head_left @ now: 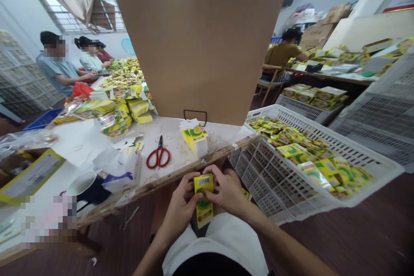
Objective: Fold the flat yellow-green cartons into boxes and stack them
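Note:
Above my lap, in front of the table edge, my left hand (184,200) and my right hand (224,189) both grip a small yellow and green printed carton (204,215). Its upper part shows a barcode, and my thumbs press on its middle from either side. Whether the carton is flat or filled I cannot tell. Just beyond my hands a stack of similar yellow cartons (195,138) with white ends rests on the table. Red-handled scissors (158,155) lie left of that stack.
A large brown cardboard sheet (203,47) stands upright on the table. To the right, a white plastic crate (278,181) holds many yellow packets. A dark mug (92,187) and bundled cartons (114,118) are at the left. Other people (61,64) sit working further off.

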### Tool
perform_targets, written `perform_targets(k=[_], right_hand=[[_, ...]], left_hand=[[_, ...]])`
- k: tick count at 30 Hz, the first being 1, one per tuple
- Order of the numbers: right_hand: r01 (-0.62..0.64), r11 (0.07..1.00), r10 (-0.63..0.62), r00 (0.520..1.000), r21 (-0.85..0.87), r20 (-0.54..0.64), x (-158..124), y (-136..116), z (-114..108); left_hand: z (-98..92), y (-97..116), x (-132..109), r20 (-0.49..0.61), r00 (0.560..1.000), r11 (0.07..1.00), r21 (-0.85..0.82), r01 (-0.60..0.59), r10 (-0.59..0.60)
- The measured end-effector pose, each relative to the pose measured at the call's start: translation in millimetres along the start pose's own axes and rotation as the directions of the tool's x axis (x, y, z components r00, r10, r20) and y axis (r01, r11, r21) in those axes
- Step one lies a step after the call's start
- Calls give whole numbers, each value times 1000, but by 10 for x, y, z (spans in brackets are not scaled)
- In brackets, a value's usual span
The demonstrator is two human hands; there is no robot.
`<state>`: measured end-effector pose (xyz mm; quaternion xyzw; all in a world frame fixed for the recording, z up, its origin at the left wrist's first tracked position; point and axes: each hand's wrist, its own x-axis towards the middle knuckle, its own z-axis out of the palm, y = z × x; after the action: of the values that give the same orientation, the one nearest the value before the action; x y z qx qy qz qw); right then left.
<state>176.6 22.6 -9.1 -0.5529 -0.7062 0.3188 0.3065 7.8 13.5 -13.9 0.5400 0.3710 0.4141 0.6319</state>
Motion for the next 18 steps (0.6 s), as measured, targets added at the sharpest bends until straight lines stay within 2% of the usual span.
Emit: perform_targets(k=[5,10,12,18], right_hand=[[-37,990,24,996,-135,-91,23,-83,18],[0,1000,1,1000,28,-21,41,-39,4],[-9,1000,9,1000,27,-13,42,-33,-1],[-18,973,-13,991,-232,-133,50,-114,15]], left_hand=[[-29,-55,19,-35,999,998,52,-20,22],[-53,-43,2,-38,999,999,38,-11,12],[-41,-32,-1,-26,1000,999,38,-4,5],[12,-19,5,-76,997,997,83,-5,11]])
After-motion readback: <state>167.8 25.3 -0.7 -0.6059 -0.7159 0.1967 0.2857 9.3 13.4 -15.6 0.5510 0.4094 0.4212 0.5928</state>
